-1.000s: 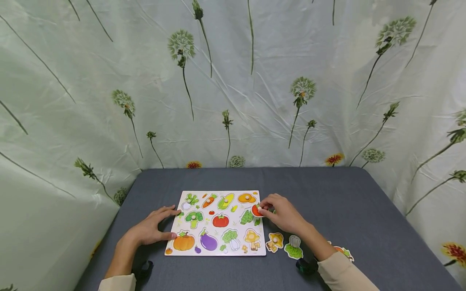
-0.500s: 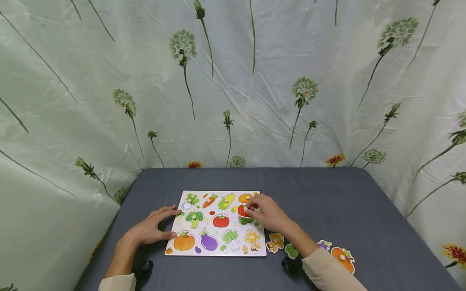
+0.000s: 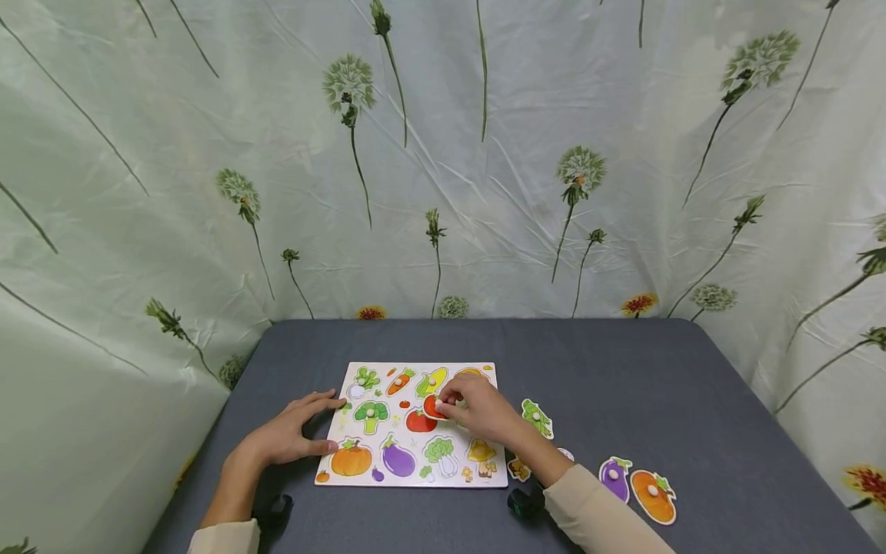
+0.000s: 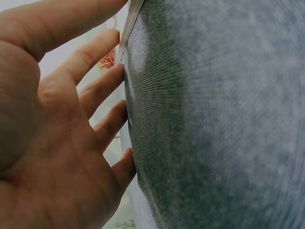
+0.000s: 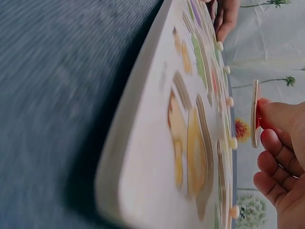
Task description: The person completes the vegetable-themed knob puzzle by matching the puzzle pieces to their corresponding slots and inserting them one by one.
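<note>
My right hand pinches a tomato puzzle piece by its knob. The piece stands on edge in the right wrist view, apart from the board. In the head view it overlaps the upper right of the printed red tomato recess on the white vegetable puzzle board. My left hand lies with spread fingers at the board's left edge, index finger and thumb touching it. In the left wrist view, the fingertips of that hand meet the grey cloth.
Knobbed carrot, corn and broccoli pieces sit in the board. To its right lie a green vegetable piece, a partly hidden mushroom piece, an eggplant piece and a pumpkin piece. A floral curtain hangs behind the table.
My right hand has carried the tomato piece left, from the board's right edge to above the tomato recess. The green vegetable piece has come into view. My left hand stays put.
</note>
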`<state>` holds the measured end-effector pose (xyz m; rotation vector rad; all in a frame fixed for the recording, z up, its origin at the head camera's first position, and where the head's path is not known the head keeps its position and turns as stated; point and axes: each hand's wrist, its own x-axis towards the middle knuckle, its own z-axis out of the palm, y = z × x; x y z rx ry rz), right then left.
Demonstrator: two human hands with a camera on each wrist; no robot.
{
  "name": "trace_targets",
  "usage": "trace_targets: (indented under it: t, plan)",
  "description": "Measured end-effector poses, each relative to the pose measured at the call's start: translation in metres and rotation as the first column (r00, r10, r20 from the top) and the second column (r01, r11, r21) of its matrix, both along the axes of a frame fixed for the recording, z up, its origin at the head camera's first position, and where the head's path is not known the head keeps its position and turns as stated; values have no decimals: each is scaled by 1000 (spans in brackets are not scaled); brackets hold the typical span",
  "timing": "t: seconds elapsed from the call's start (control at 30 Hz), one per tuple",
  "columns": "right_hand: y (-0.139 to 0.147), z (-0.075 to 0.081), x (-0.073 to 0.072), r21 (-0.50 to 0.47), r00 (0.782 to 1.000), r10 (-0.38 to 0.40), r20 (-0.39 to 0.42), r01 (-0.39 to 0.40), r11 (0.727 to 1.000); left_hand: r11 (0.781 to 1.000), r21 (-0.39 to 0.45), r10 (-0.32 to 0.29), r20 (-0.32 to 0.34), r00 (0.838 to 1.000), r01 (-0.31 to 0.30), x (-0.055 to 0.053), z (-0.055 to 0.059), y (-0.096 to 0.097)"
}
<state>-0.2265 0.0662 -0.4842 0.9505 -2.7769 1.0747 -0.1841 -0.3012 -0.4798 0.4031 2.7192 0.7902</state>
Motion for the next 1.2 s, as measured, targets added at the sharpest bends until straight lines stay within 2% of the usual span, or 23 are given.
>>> trace_targets:
  t: [0.43, 0.73, 1.2]
  plan:
    - [-25, -9, 0, 1, 1000, -13, 12, 13, 1000, 1000, 8, -19, -31, 999, 19, -1, -4, -2]
    - [-34, -17, 0, -15, 1000, -2, 22, 3, 1000, 1000, -2, -1, -10, 1000, 1, 0, -4, -2]
    - [-36, -19, 2, 30, 998, -32, 54, 30, 999, 1000, -4, 22, 14, 1000, -22, 0, -4, -1]
